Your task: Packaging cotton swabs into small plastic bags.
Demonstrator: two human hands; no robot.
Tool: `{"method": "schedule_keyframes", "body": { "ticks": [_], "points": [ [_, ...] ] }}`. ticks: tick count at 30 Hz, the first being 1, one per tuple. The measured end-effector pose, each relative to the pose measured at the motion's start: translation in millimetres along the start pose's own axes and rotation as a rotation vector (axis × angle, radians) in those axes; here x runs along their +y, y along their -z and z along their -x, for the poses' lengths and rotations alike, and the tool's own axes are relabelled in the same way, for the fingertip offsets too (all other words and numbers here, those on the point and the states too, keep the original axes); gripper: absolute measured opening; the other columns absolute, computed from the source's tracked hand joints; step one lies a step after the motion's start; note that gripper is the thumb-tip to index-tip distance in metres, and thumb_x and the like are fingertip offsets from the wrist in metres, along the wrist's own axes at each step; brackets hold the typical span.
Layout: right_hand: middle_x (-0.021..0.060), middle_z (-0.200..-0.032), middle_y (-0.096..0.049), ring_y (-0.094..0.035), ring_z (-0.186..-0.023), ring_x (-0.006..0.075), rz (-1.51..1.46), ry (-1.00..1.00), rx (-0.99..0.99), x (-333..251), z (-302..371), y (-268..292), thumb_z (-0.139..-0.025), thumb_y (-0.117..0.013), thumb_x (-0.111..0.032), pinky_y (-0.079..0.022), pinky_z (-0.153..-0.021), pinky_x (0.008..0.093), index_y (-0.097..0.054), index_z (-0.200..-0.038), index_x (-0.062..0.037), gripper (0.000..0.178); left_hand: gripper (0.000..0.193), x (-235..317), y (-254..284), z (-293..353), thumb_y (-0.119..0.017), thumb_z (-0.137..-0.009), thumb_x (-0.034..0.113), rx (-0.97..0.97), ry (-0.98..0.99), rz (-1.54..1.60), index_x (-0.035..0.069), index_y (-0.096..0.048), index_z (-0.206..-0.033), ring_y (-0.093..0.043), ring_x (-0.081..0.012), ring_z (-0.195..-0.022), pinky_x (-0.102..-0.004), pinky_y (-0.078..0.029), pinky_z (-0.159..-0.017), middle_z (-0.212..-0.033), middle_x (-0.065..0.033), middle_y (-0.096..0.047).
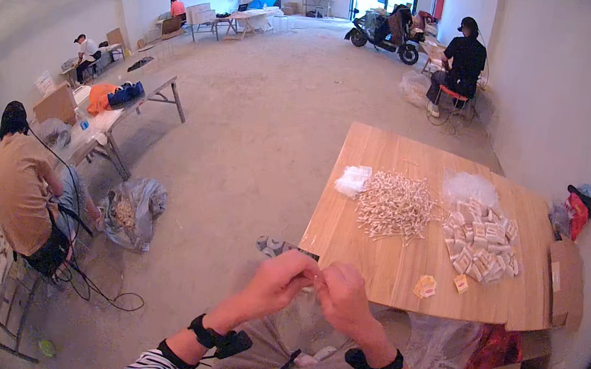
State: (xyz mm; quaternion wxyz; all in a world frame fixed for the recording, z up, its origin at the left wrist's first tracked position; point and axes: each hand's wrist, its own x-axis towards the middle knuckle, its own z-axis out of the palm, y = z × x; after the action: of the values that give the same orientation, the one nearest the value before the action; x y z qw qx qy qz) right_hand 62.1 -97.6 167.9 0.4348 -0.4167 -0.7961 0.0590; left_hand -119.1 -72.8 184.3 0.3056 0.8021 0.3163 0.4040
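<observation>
Both hands meet in front of my body, just off the table's near left corner. My left hand (283, 280) is closed, its fingertips pinched together against those of my right hand (346, 296), which is also closed. Something small and pale shows between the fingertips, too small and covered to name. On the wooden table (341, 260) lies a heap of short pale sticks (393, 207). Right of it, many small filled packets (484, 239) are piled up. Two small groups of yellow-orange cards (425, 285) lie near the front edge.
Clear plastic bags (353, 181) flank the stick heap. Cardboard (566, 282) leans at the table's right end, with red bags (495, 353) below. A person (28, 183) sits at left beside a filled plastic sack (134, 212). Another person (462, 66) sits far right, near a scooter (385, 34).
</observation>
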Motion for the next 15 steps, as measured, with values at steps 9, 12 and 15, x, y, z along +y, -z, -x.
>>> {"method": "schedule_keyframes", "body": {
  "ticks": [9,12,15],
  "points": [
    [0.0159,-0.076,-0.055,-0.056,-0.075,0.0376,-0.056,-0.054,-0.009,-3.4,0.3,3.8,-0.081,-0.062,-0.003,-0.042,-0.066,0.0463,-0.054,-0.08,-0.0017,0.008,0.014,-5.7,-2.1,6.0,-0.067,-0.083,-0.001,0.021,0.087,0.09,0.004,-0.061,-0.095,-0.064,-0.0237,-0.082,-0.0329,-0.051,-0.074,-0.088,-0.0093,-0.064],
    [0.0158,-0.076,-0.055,-0.056,-0.074,0.0375,-0.047,-0.104,-0.04,-2.3,2.5,6.1,-0.081,-0.063,-0.004,-0.043,-0.065,0.0463,-0.054,-0.08,-0.0018,0.009,0.014,-11.2,-0.4,8.6,-0.068,-0.083,0.0,0.082,0.038,0.01,0.004,-0.061,-0.094,-0.064,-0.0225,-0.083,-0.0335,-0.051,-0.075,-0.088,-0.0092,-0.064],
    [0.0166,-0.076,-0.055,-0.055,-0.074,0.0393,-0.078,-0.136,-0.024,-1.8,1.1,8.3,-0.082,-0.063,-0.01,-0.043,-0.067,0.0498,-0.055,-0.079,-0.0038,0.011,0.014,-11.2,3.1,8.7,-0.067,-0.083,-0.002,0.088,0.035,0.023,0.004,-0.061,-0.093,-0.064,-0.022,-0.085,-0.0332,-0.051,-0.076,-0.09,-0.009,-0.064]
  ]
}}
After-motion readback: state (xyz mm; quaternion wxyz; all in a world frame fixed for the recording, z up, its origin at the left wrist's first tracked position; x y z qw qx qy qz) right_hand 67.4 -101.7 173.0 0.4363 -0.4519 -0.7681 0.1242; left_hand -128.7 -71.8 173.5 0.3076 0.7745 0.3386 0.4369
